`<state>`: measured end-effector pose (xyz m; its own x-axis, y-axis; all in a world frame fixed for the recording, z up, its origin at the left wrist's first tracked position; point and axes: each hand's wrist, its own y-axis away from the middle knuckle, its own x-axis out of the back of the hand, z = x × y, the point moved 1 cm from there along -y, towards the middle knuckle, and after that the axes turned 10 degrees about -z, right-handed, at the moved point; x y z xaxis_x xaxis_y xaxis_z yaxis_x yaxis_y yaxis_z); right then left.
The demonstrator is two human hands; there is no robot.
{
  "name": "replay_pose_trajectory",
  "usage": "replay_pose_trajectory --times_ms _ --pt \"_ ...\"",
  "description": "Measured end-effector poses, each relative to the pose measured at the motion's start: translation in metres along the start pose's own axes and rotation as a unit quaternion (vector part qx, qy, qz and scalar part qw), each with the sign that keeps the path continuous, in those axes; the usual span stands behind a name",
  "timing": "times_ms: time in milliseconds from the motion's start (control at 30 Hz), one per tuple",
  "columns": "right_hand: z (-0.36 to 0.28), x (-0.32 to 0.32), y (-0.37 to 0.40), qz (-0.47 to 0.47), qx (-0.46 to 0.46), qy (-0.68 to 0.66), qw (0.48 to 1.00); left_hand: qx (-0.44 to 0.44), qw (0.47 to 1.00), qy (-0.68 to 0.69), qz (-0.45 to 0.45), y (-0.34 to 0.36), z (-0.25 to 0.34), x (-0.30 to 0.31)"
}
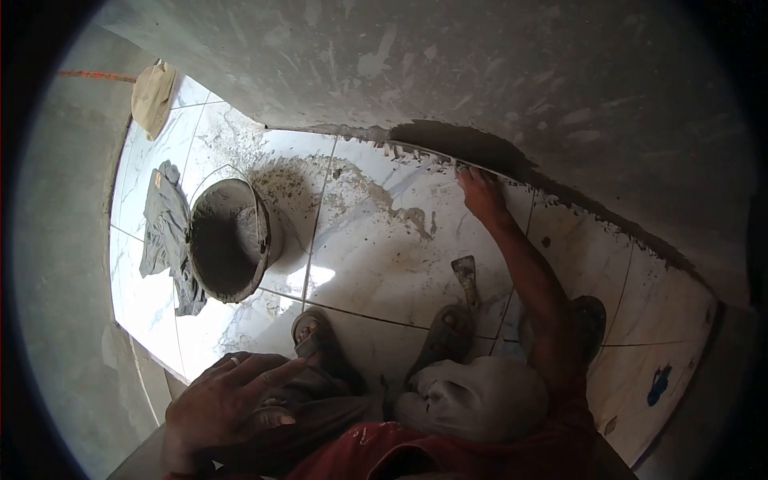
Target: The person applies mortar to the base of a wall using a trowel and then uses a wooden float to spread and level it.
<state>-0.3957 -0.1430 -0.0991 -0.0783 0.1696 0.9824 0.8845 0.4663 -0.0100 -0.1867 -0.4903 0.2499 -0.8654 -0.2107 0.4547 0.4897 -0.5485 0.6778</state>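
My right hand [482, 194] reaches to the base of the grey wall [496, 80], its fingers closed on the edge of a thin, long strip-like tool [456, 158] lying along the joint of wall and floor. Dark wet mortar [472, 144] shows on the wall just beyond it. My left hand [232, 400] rests over my left knee with fingers spread and a ring on one finger, holding nothing. A scraper [465, 276] with a dirty blade lies on the marble-look tiles [376, 280] near my foot.
A mortar-stained bucket [230, 240] stands at the left, its handle raised. Beside it lies a crumpled grey cloth [166, 232]. A beige bag [154, 98] is at the upper left. Mortar crumbs [352, 188] are scattered on the floor. A small blue item [659, 386] lies at the right.
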Motion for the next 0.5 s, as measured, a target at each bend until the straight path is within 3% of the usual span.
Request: replay_pose_trajectory --times_ms 33,233,333,400,500 --pt "-0.001 0.012 0.002 0.053 0.014 -0.016 0.998 -0.004 1.0 0.01 -0.002 0.0 0.0 0.0" --pt "0.004 0.081 0.01 0.099 0.065 -0.07 0.99 -0.005 1.0 0.014 0.001 -0.004 -0.004 0.0" --pt "-0.001 0.097 0.019 0.122 0.036 -0.098 0.987 -0.02 1.0 -0.019 -0.006 -0.004 -0.005 0.001" --pt "-0.007 0.099 0.023 0.131 0.022 -0.097 0.986 -0.027 0.999 -0.017 -0.004 -0.004 -0.006 0.002" --pt "-0.023 0.078 0.016 0.099 0.079 -0.08 0.989 -0.035 0.999 -0.009 -0.002 -0.003 -0.008 0.002"
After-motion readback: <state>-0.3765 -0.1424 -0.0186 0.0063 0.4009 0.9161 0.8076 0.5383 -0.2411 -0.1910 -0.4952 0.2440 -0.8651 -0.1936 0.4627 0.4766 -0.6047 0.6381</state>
